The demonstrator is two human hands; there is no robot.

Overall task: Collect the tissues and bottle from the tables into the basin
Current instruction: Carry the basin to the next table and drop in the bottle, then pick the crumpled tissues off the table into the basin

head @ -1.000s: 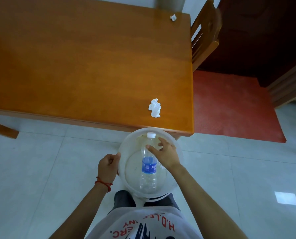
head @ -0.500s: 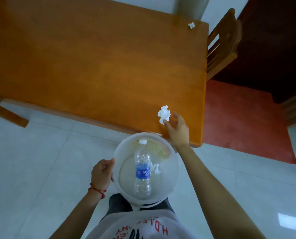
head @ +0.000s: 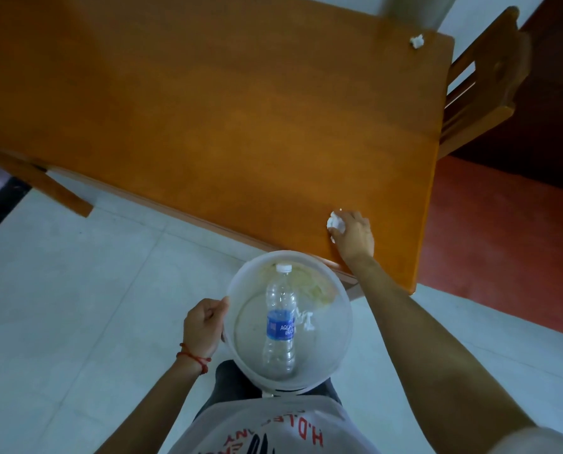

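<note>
A translucent white basin (head: 342, 339) is held at waist height below the table's near edge; my left hand (head: 204, 326) grips its left rim. Inside lie a clear plastic bottle (head: 281, 319) with a blue label and a small white tissue (head: 304, 319) beside it. My right hand (head: 355, 235) rests on the orange wooden table (head: 224, 109) near its front right corner, fingers closed on a crumpled white tissue (head: 335, 221). Another crumpled tissue (head: 417, 41) lies at the table's far right corner.
A wooden chair (head: 483, 80) stands at the table's right end. A red mat (head: 503, 244) covers the floor to the right, pale tiles (head: 77, 290) elsewhere. A table leg (head: 60, 194) angles down at the left.
My right hand left the bottle in the basin, reached up onto the table and closed on the near tissue. The view shifted, so the table sits further right.
</note>
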